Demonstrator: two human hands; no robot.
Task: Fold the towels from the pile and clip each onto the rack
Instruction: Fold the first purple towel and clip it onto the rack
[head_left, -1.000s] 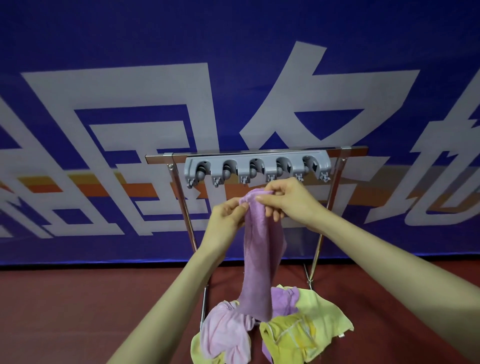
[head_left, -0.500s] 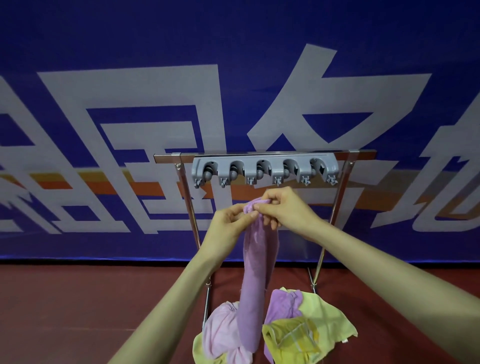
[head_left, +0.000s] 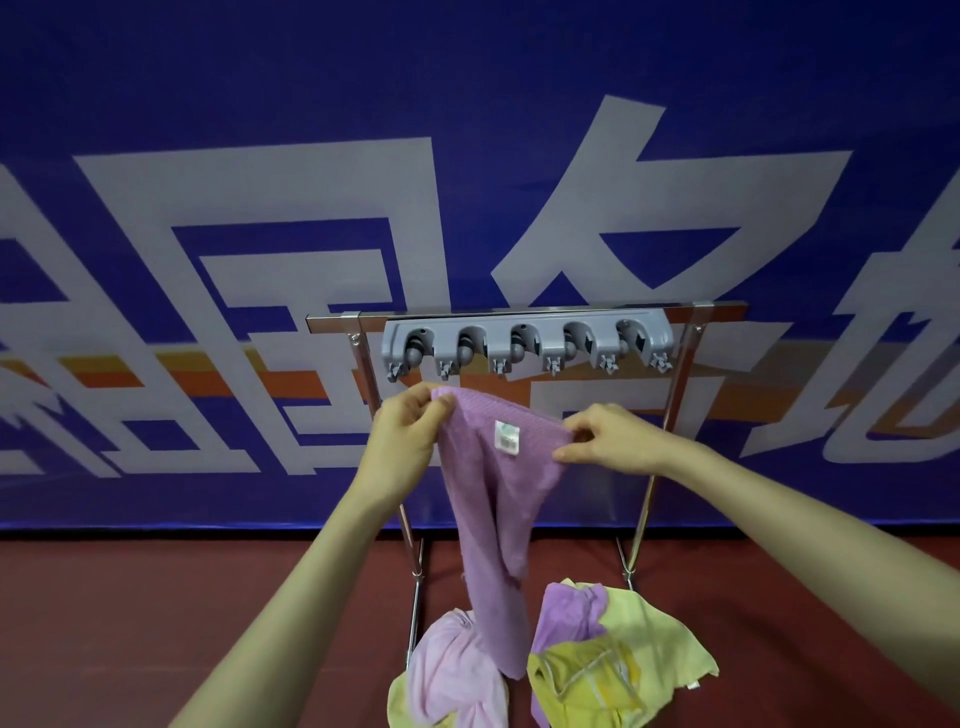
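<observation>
Your two hands hold one purple towel (head_left: 493, 509) at the centre of the frame, just below the rack (head_left: 332, 321). Your left hand (head_left: 410, 436) pinches its upper left corner with curled fingers (head_left: 439, 413), and your right hand (head_left: 608, 441) pinches the upper right corner the same way, so the top edge stretches between them and slopes down to the right. One white label (head_left: 508, 439) sits near that edge. The rest of the cloth hangs down in a narrowing fold, its tip reaching the pile (head_left: 649, 649) at the bottom centre. There you can count one pale pink towel (head_left: 457, 670), one more purple one (head_left: 569, 613), and yellow cloth on both sides (one piece or two, it cannot be told). The grey clip strip (head_left: 527, 340) on the rack's top bar carries five round clips in a row. Behind stands one blue banner (head_left: 260, 104) over the red floor (head_left: 130, 623).
</observation>
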